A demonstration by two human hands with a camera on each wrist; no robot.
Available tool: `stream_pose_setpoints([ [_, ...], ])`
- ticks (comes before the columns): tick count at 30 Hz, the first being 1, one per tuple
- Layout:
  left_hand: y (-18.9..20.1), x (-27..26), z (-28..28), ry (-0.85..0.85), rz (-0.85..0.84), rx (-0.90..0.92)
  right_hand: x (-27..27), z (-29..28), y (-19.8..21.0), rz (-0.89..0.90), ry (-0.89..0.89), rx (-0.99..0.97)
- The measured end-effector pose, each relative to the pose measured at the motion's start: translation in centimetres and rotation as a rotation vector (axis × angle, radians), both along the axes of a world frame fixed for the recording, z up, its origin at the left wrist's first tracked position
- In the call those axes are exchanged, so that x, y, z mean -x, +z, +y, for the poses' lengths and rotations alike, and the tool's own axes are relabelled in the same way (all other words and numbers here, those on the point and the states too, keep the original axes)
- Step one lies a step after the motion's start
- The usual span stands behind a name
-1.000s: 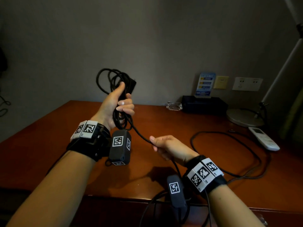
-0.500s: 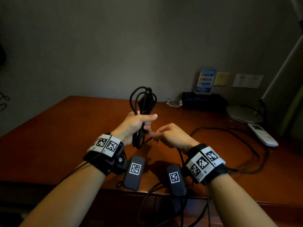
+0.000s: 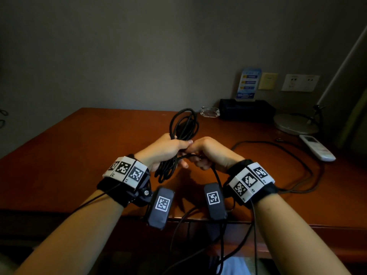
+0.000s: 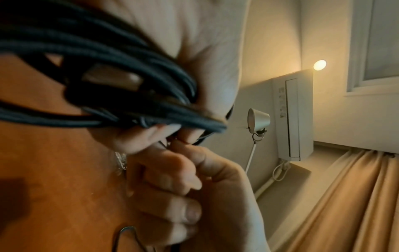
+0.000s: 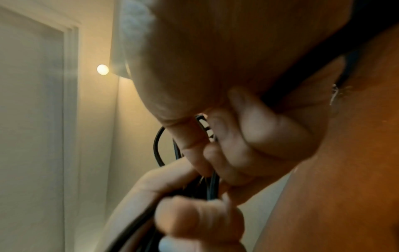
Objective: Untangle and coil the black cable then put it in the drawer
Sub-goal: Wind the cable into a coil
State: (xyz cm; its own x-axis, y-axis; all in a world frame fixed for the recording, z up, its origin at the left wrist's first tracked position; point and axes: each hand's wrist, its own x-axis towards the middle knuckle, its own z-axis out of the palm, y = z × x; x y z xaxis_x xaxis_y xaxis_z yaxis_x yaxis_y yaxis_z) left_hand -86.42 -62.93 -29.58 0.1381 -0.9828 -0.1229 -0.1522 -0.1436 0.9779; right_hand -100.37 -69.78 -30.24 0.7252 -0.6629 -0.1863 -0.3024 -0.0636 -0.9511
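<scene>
Black cable point(image 3: 183, 135) bundled in loops, left hand point(image 3: 164, 150) wrapped tight around it, right hand point(image 3: 210, 153) at 3 o'clock pinching one strand, above wooden desk point(image 3: 79, 155).

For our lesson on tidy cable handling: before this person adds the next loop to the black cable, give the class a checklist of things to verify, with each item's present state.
1. Left hand grips the coiled bundle of the black cable: ok.
2. Right hand holds the free strand beside the bundle: ok.
3. Bundle is lifted off the desk: ok.
4. Loops lie even and untangled: cannot tell; they overlap in the head view.
5. Whole cable is coiled: not ok; a strand trails down past the desk edge.
6. Drawer is open and ready: cannot tell; no drawer is clearly in view.
</scene>
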Motion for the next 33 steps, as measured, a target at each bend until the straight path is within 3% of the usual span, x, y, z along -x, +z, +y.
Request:
stream_pose_setpoints([
  [7, -1.3, -0.9, 1.5, -0.104, 0.187, -0.092, 4.2, -0.4, -1.8, -0.020, 0.107, -0.330],
  [11, -1.5, -1.6, 1.9, -0.110, 0.324, -0.095, 6.4, -0.4, -3.7, -0.239, 0.125, -0.542],
  [17, -0.8, -1.2, 2.3, -0.328, 0.339, -0.093, 7.7, -0.9, -3.8, -0.572, 0.111, -0.678],
  [23, 0.1, -0.7, 2.0, -0.299, 0.399, -0.024, 8.5, -1.7, -3.4, -0.905, 0.194, -0.884],
  [29, 0.0, -0.3, 1.8, -0.370, 0.276, -0.025, 7.6, -1.0, -2.7, -1.066, -0.015, -0.924],
  [33, 0.0, -0.2, 1.5, -0.378, 0.131, -0.061, 6.1, -0.6, -1.6, -1.028, -0.200, -0.815],
])
